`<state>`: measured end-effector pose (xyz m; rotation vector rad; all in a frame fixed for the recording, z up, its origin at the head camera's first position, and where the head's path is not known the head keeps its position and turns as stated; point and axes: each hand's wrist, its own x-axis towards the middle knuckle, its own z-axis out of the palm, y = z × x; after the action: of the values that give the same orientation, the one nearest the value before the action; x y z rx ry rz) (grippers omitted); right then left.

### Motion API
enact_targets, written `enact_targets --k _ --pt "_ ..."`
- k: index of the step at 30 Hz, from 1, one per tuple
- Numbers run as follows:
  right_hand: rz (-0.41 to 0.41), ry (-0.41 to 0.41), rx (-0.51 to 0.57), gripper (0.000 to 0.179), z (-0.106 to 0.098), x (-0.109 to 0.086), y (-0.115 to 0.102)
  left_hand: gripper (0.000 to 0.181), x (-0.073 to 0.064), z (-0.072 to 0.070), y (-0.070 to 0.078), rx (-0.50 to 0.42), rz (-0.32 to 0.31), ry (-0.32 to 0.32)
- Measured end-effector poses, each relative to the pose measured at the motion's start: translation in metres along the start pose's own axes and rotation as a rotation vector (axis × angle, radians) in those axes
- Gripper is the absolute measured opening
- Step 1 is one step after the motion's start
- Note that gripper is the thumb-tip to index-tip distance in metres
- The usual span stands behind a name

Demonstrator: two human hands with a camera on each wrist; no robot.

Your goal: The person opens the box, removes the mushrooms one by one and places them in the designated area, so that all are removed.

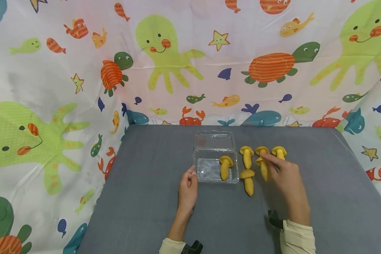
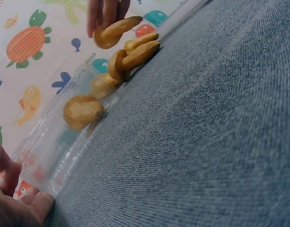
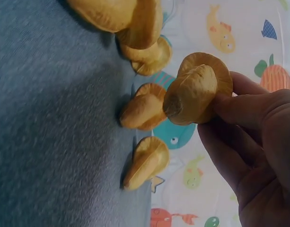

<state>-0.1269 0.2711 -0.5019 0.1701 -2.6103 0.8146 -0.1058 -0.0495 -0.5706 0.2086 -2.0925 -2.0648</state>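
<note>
A clear plastic box point(image 1: 206, 169) stands with its lid point(image 1: 214, 140) folded back behind it. Inside, on the right, lies one yellow toy-like mushroom point(image 1: 224, 168). My left hand point(image 1: 188, 188) grips the box at its left edge; the left wrist view shows its fingertips point(image 2: 39, 204) against the clear wall. To the right of the box, my right hand point(image 1: 287, 178) pinches another yellow mushroom point(image 3: 194, 92) by the cap, lifted off the table. Several similar mushrooms lie beside the box, among them a near one point(image 1: 248, 183) and a far one point(image 1: 247, 157).
A grey cloth point(image 1: 139, 197) covers the table. Behind it and at both sides hangs a white curtain point(image 1: 190, 74) printed with sea animals. One more mushroom point(image 1: 278, 151) lies at the right end of the far row, just beyond the right hand.
</note>
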Motion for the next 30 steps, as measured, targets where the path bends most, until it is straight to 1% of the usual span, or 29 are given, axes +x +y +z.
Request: enact_targets --k 4,7,11,17,20,24,26,30 --pt "0.038 -0.048 -0.015 0.031 -0.002 -0.005 0.004 0.028 -0.001 -0.001 0.0 0.023 0.005 -0.011" --pt "0.068 -0.083 -0.028 0.034 -0.004 -0.008 0.006 0.029 -0.001 -0.001 0.0 0.049 -0.004 -0.012" --pt "0.09 -0.122 -0.036 0.036 -0.005 -0.012 0.009 0.03 -0.001 -0.002 -0.001 0.069 -0.005 -0.011" --pt "0.084 -0.144 -0.038 0.036 -0.007 -0.015 0.011 0.032 -0.001 -0.002 -0.002 0.08 -0.006 -0.013" --pt "0.098 -0.163 -0.04 0.035 -0.008 -0.017 0.01 0.033 0.0 -0.002 -0.001 0.078 -0.01 -0.016" --pt "0.123 -0.191 -0.035 0.034 -0.008 -0.02 0.009 0.032 0.0 -0.001 0.0 0.065 -0.001 -0.01" --pt "0.118 -0.193 -0.028 0.035 -0.008 -0.021 0.009 0.032 0.0 -0.001 0.001 0.051 0.002 -0.004" --pt "0.108 -0.193 -0.017 0.036 -0.005 -0.023 0.01 0.032 -0.001 0.001 0.002 0.056 0.0 0.01"
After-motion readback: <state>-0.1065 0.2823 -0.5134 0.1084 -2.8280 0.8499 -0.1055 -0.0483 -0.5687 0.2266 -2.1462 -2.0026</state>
